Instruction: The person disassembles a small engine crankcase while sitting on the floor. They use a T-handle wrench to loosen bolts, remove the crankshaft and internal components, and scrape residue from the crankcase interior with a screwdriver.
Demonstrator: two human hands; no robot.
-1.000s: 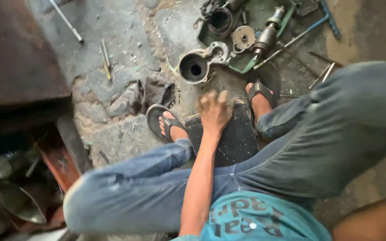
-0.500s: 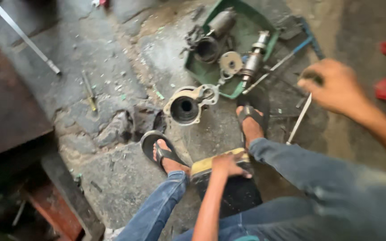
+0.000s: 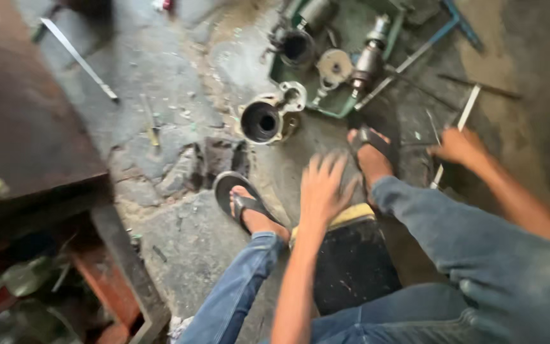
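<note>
The person sat low on a dark seat (image 3: 351,267) with a yellow front edge, knees apart, both feet in sandals on a cracked, stained concrete floor (image 3: 179,236). The left hand (image 3: 321,189) was held between the knees, just above the seat's front edge, fingers spread and released; it grasped nothing, and blur hid whether it touched the seat. The right hand (image 3: 458,146) was stretched out past the right foot (image 3: 372,155) and lay on or just over a thin light metal rod (image 3: 456,135) lying on the floor; the fingers looked curled toward it, but whether they were clenched on the rod could not be told from the blurred view.

Ahead of the feet, a round metal housing (image 3: 263,119) with a dark bore lay on the floor, just beside a green tray (image 3: 329,107). The tray held a second dark cylindrical part (image 3: 297,46), a flat disc-like part (image 3: 335,65) and a shaft-like metal piece (image 3: 370,54). A blue-handled tool (image 3: 444,32) lay across the tray's far corner. A long flat metal strip (image 3: 77,58) lay well apart at the far left, near a rusty brown surface (image 3: 20,121)
</note>
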